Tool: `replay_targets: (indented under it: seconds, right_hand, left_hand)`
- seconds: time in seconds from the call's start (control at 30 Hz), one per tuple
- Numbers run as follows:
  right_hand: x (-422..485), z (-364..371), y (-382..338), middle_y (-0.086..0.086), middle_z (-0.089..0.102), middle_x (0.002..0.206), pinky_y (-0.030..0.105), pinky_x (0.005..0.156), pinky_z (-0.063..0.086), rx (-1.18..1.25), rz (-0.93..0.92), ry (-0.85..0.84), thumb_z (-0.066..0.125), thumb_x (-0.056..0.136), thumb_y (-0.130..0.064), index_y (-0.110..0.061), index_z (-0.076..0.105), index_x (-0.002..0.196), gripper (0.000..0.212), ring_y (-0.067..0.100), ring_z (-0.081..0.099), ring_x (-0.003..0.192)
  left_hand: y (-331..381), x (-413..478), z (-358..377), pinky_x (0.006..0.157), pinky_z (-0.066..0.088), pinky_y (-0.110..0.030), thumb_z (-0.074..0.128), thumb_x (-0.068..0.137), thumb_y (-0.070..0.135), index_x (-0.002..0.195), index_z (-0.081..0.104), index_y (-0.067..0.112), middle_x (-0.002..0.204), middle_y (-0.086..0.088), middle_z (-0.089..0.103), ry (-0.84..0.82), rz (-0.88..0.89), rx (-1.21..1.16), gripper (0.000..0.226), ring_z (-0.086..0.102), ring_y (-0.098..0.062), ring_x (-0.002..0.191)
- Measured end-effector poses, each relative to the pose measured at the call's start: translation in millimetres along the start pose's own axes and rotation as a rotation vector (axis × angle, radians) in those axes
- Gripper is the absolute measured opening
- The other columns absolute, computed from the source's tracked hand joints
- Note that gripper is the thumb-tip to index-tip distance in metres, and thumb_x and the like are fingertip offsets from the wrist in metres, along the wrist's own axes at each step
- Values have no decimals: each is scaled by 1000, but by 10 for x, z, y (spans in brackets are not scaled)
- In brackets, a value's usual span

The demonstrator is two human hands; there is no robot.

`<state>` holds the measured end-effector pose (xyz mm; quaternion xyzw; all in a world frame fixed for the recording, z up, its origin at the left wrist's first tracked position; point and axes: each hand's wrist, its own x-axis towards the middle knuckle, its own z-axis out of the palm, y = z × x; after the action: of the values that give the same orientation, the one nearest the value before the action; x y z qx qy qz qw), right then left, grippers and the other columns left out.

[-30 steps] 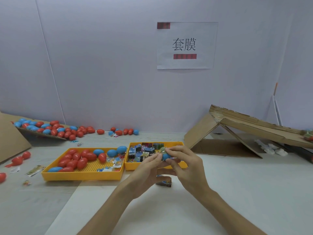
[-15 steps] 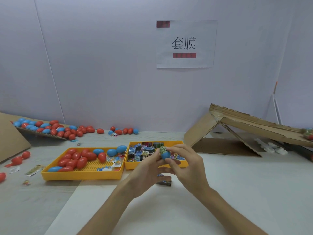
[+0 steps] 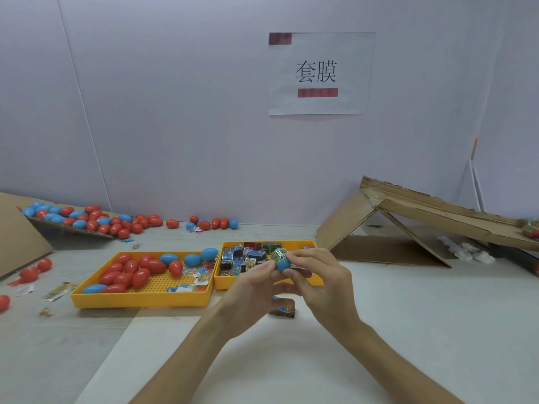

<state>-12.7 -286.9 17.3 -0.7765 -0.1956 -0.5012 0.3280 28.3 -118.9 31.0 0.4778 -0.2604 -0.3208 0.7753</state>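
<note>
Both hands, left hand and right hand, pinched a blue egg just above the wrapper tray. A printed sleeve capped its top. Sleeving appeared half done; next, draw the sleeve down evenly.

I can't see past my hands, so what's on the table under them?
A dark printed wrapper lies on the table below the left hand and right hand, which hold a blue egg. The hands hide part of the wrapper.
</note>
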Motion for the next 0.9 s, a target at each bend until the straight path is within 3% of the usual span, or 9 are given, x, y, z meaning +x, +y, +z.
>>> replay_targets:
  seconds: [0.2, 0.33, 0.43, 0.53, 0.7, 0.8, 0.9]
  right_hand:
    - [5, -17, -18, -5, 72, 108, 33, 90, 56, -2, -7, -11, 80, 81, -12, -12, 76, 110, 29, 9, 63, 106]
    - [7, -18, -56, -11, 70, 113, 33, 88, 56, 62, 20, -20, 79, 82, -11, -17, 70, 119, 38, 12, 65, 107]
    - [3, -18, -61, -13, 68, 115, 33, 88, 57, 98, 43, -7, 78, 82, -11, -17, 68, 121, 41, 12, 67, 107]
    - [6, -17, -35, -7, 68, 113, 36, 88, 57, 68, -14, -41, 80, 82, -8, -14, 72, 111, 31, 13, 65, 109]
    - [5, -6, -41, -6, 65, 115, 33, 91, 55, 34, 1, -54, 77, 84, -14, -14, 71, 114, 30, 14, 63, 111]
    - [7, -8, -57, -6, 69, 114, 35, 92, 54, 1, 18, -66, 77, 83, -19, -16, 73, 114, 31, 10, 63, 110]
    - [-10, -7, -55, -5, 72, 110, 36, 91, 55, -40, 6, -60, 83, 79, -12, -16, 74, 112, 35, 9, 63, 106]
  left_hand:
    - [-20, 1, -18, 94, 49, -42, 37, 105, 43, 145, 46, 2, 138, -19, 60, -7, -16, 35, 58, 60, -28, 113]
    - [7, -4, 7, 91, 49, -42, 47, 98, 51, 125, 69, 17, 129, -17, 65, -16, -10, -14, 49, 63, -27, 109]
    - [4, 3, 18, 86, 53, -37, 63, 90, 54, 122, 70, 21, 119, -13, 68, 19, 17, 44, 47, 66, -24, 103]
    - [-4, -12, -6, 83, 51, -35, 73, 87, 40, 120, 66, 15, 111, -11, 61, 5, 59, 65, 43, 64, -21, 95]
    - [3, -19, -32, 82, 49, -35, 63, 92, 21, 132, 59, 9, 112, -9, 64, -14, 96, 70, 42, 63, -19, 93]
    - [18, -24, -32, 82, 49, -35, 68, 87, 28, 138, 54, 8, 122, -14, 63, 8, 95, 70, 57, 62, -21, 95]
    - [27, -22, -28, 81, 48, -36, 61, 93, 41, 130, 62, 10, 121, -16, 63, 25, 77, 50, 48, 61, -20, 92]
